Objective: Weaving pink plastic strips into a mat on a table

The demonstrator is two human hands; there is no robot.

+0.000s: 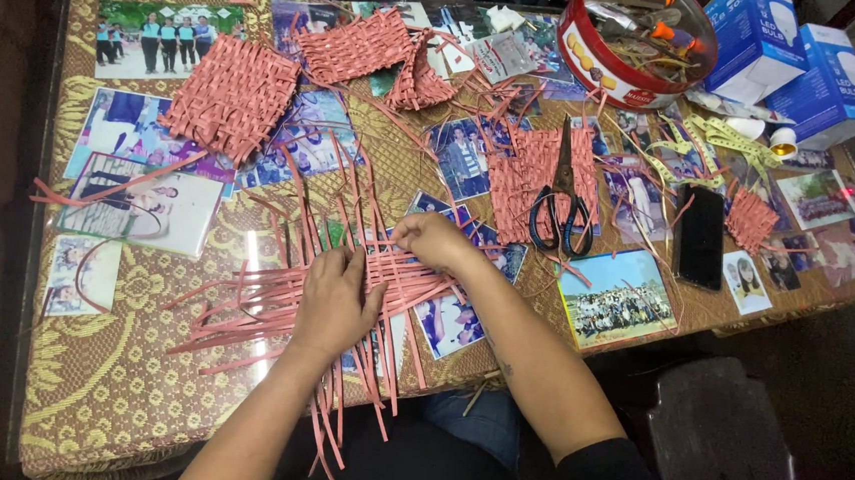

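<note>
Your left hand point(336, 302) flat, fingers spread, pinning the loose mat of pink paper strips point(273, 304) at table centre, your right hand point(434, 241) just beyond, fingertips pinching a strip at the mat's upper edge, black-handled scissors point(563, 201) well right.

Single head-worn view, looking steeply down, close over table point(106, 388), facing forward

It looks like a home craft corner: a glass-topped table point(116, 389) with family photos point(616, 295) under the glass beyond the fingers, a patterned cloth, scissors point(562, 204), a tin point(622, 43) of tools.
</note>
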